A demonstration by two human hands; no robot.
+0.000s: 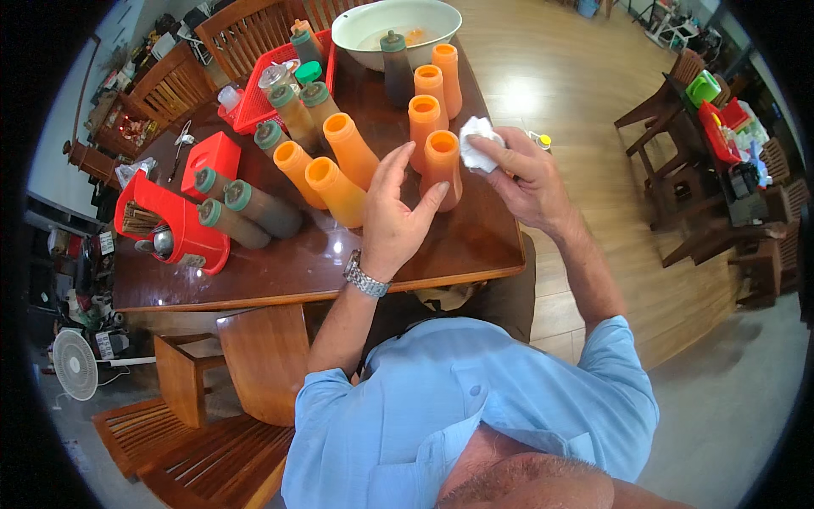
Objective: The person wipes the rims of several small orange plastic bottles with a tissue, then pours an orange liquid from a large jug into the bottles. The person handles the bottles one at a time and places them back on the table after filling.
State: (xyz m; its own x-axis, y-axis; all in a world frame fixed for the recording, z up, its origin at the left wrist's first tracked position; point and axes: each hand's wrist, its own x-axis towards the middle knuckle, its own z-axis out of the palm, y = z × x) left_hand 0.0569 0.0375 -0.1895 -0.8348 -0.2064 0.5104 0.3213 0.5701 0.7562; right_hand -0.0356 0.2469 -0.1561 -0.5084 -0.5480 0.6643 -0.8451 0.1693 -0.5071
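Note:
In the head view my right hand (524,175) pinches a crumpled white tissue or cloth (478,145) just right of the nearest orange squeeze bottle (441,172). That bottle stands uncapped at the front of a row of several open orange bottles (448,83). On its other side is my left hand (399,207), wearing a metal watch, fingers and thumb spread. Its thumb overlaps the bottle's front; whether it touches cannot be told. Left of this hand stand three more open orange bottles (337,191). A dark sauce bottle (397,73) with a green cap rises behind the row.
A white enamel basin (346,32) holding liquid is at the table's (280,280) far end. Further left are a red basket (251,105), green-capped bottles (267,207), a red box (213,162) and a red utensil caddy (206,245). Wooden chairs (261,362) stand around.

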